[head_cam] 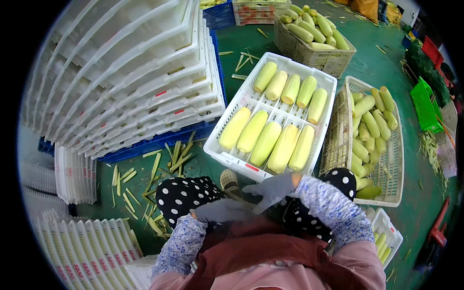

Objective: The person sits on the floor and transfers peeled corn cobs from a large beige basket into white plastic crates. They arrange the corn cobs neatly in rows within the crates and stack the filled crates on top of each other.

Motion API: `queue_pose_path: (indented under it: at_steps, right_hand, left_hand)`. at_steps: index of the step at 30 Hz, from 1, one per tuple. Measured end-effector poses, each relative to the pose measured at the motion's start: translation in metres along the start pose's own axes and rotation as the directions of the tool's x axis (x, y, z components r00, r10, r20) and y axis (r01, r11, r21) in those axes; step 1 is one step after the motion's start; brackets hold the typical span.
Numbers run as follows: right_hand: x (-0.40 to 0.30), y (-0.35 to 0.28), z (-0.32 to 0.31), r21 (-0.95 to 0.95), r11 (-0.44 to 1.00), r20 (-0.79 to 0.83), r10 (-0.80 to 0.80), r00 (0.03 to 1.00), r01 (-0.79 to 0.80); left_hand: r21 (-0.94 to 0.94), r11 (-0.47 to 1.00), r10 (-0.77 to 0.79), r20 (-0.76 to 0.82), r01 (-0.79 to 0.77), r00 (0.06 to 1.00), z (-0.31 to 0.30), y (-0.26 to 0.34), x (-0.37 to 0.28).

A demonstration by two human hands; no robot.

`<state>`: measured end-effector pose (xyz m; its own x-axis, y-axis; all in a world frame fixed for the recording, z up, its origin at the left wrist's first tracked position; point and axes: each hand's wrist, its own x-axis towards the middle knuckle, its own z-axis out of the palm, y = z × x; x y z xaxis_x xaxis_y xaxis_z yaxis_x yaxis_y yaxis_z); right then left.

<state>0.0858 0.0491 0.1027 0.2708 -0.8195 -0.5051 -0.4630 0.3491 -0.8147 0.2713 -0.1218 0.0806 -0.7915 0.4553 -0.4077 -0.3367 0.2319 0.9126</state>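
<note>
My left hand (225, 211), in a grey glove, lies low over my lap, close to the right one. My right hand (271, 191), gloved the same way, is just beyond the near edge of a white plastic tray (226, 159), fingers pointing left. No object shows in either hand, though the left fingertips are partly hidden. Two rows of corn ears in trimmed husks lie in the tray, such as a pale ear (284, 148) in the near row and a greener ear (265, 77) in the far row. A divider runs between the rows.
Tall stacked white trays (145, 69) stand on a blue pallet (159, 143) at left. Corn fills a crate (315, 58) beyond the tray and lies in another crate (397, 163) at right. Husk scraps (156, 165) litter the green floor. More white trays (87, 246) stand lower left.
</note>
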Motion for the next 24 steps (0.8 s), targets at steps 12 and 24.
queue_pose_path:
  at_steps: [12, 24]
  right_hand:
    - [0.089, 0.14, -0.123, 0.054, 0.725, -0.801, 0.442, 0.404, -0.686]
    - [0.066, 0.088, -0.169, 0.487, 0.855, -0.748, 0.304, 0.59, 0.177]
  left_hand:
    - [0.279, 0.955, 0.277, -0.714, -0.102, 0.643, -0.033, -0.026, 0.09]
    - [0.038, 0.998, 0.053, -0.882, -0.041, 0.468, -0.052, -0.009, 0.151]
